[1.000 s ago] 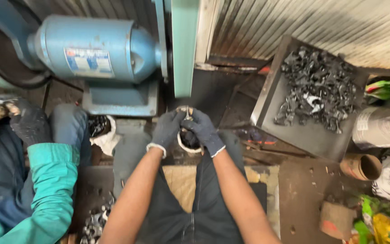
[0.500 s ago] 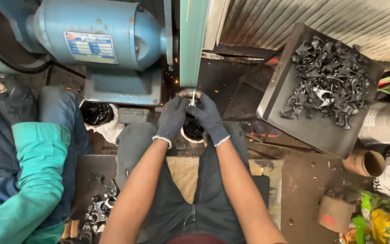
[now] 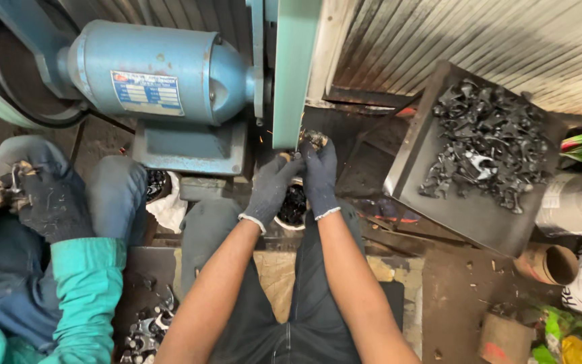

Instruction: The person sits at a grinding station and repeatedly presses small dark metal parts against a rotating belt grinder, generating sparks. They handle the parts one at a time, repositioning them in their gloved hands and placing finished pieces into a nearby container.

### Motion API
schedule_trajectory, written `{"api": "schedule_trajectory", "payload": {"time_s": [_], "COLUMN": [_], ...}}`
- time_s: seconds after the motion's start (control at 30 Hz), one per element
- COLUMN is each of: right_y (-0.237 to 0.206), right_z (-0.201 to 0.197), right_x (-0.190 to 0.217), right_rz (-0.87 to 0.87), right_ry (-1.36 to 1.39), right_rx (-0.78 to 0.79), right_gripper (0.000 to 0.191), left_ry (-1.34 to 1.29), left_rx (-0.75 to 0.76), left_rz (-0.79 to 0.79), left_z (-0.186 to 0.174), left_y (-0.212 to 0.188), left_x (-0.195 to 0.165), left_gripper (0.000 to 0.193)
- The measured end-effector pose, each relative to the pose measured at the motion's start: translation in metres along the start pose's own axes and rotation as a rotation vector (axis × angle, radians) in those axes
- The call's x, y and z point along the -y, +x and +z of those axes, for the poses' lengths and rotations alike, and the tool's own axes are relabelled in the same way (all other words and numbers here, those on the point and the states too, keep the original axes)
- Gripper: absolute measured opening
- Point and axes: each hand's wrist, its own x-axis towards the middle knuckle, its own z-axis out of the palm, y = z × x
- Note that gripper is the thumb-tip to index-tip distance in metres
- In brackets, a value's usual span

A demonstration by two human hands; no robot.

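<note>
Both my hands wear dark grey knit gloves. My left hand (image 3: 271, 187) and my right hand (image 3: 319, 170) together pinch a small metal part (image 3: 315, 139) and press it against the green sanding belt (image 3: 293, 74) of a blue motor-driven grinder (image 3: 163, 71). A few sparks show at the contact point. Below my hands, between my knees, stands a white bowl (image 3: 296, 205) holding dark metal pieces.
A tilted dark tray (image 3: 439, 202) with several black metal parts (image 3: 486, 145) stands at right. At left a co-worker in a teal sleeve (image 3: 82, 290) and dark glove (image 3: 52, 202) holds a part. More parts lie in a box (image 3: 146, 327) below; cardboard tubes (image 3: 547, 263) lie at right.
My hands have lifted the part from above the bowl up to the belt, and sparks now appear. My view has shifted closer and slightly right.
</note>
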Motion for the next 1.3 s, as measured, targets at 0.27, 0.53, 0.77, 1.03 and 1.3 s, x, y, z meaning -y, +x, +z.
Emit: {"api": "schedule_trajectory", "payload": {"time_s": [0.27, 0.53, 0.77, 1.03, 1.3], "right_y": [-0.004, -0.018, 0.024, -0.01, -0.067], "right_z": [-0.024, -0.162, -0.24, -0.224, -0.154], "right_x": [0.02, 0.083, 0.117, 0.112, 0.101], "right_rz": [-0.14, -0.42, -0.237, -0.407, 0.02], "right_ry": [-0.409, -1.223, -1.738, -1.595, -1.517], "right_rx": [0.004, -0.549, -0.495, -0.432, -0.552], "right_gripper": [0.031, 0.045, 0.037, 0.05, 0.062], "left_ry": [0.868, 1.003, 1.211, 1.124, 0.682], "left_rx": [0.01, 0.193, 0.482, 0.479, 0.413], "left_rz": [0.827, 0.085, 0.157, 0.394, 0.103], "left_z": [0.0, 0.002, 0.02, 0.012, 0.0], "left_y": [-0.007, -0.036, -0.026, -0.022, -0.055], "left_x": [-0.006, 0.001, 0.005, 0.011, 0.023], "left_gripper": [0.028, 0.045, 0.04, 0.035, 0.031]}}
